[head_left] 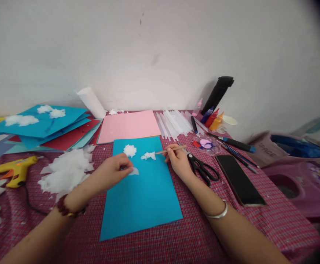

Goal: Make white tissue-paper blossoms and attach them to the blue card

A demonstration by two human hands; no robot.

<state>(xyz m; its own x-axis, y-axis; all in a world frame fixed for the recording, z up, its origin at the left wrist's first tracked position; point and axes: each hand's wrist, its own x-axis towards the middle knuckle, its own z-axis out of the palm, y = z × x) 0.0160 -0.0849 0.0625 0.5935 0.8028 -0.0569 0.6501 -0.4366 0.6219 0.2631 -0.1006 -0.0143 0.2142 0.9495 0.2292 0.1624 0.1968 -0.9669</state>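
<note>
A blue sheet of paper (142, 198) lies in front of me on the checked cloth. Two white tufts of crumpled tissue are on its upper part: a rounder tuft (130, 150) and a flatter tuft (148, 156) to its right. My left hand (118, 168) is closed in a pinch on a small piece of white tissue (134, 171) over the sheet. Between the fingers of my right hand (178, 158) is a thin wooden stick (162, 151), its tip at the flatter tuft. Whether the tip touches the tuft, I cannot tell.
Left are a pile of tissue pieces (69, 170), a yellow glue gun (15, 170) and stacked coloured sheets (39, 124). A pink sheet (129, 126) and glue sticks (173, 123) lie behind. Right are black scissors (202, 168), a phone (239, 179), brushes (239, 157) and paint bottles (211, 118).
</note>
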